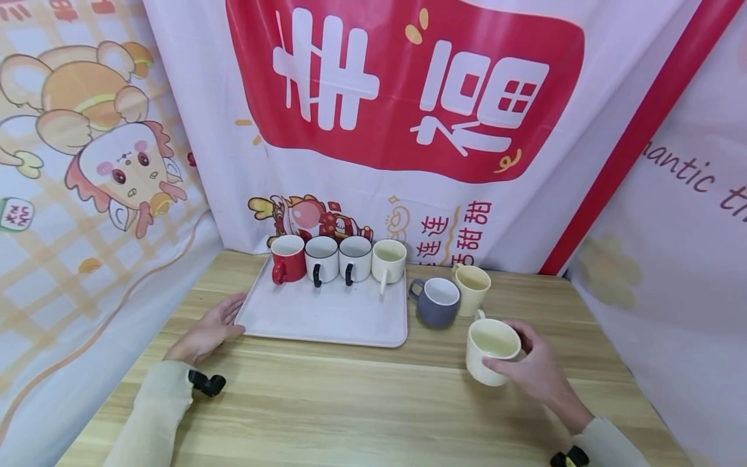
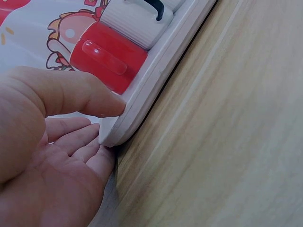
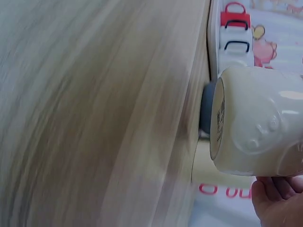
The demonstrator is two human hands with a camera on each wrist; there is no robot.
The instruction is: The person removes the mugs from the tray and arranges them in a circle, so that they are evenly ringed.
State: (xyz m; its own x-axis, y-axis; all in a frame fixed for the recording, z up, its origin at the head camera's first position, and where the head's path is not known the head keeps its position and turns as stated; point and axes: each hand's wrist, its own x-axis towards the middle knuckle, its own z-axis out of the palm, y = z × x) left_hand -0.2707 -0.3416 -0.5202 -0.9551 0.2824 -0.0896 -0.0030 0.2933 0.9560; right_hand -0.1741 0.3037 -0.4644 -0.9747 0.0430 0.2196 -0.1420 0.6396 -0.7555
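Note:
My right hand [image 1: 539,368] grips a cream mug [image 1: 493,351] by its body, thumb on the near side and fingers behind. The mug's underside shows in the right wrist view, so it is off the table. At the left end of a white tray [image 1: 327,318], my left hand [image 1: 209,329] touches the corner, with the thumb on the rim and the other fingers fairly straight along the side. Along the tray's back stand a red mug [image 1: 288,258], two white mugs with black handles [image 1: 322,259], and another cream mug [image 1: 389,261].
Right of the tray, a grey-purple mug [image 1: 438,303] and a pale yellow mug [image 1: 471,290] stand close together on the wooden table [image 1: 350,402]. Printed cloth [image 1: 408,117] hangs behind the table and at both sides.

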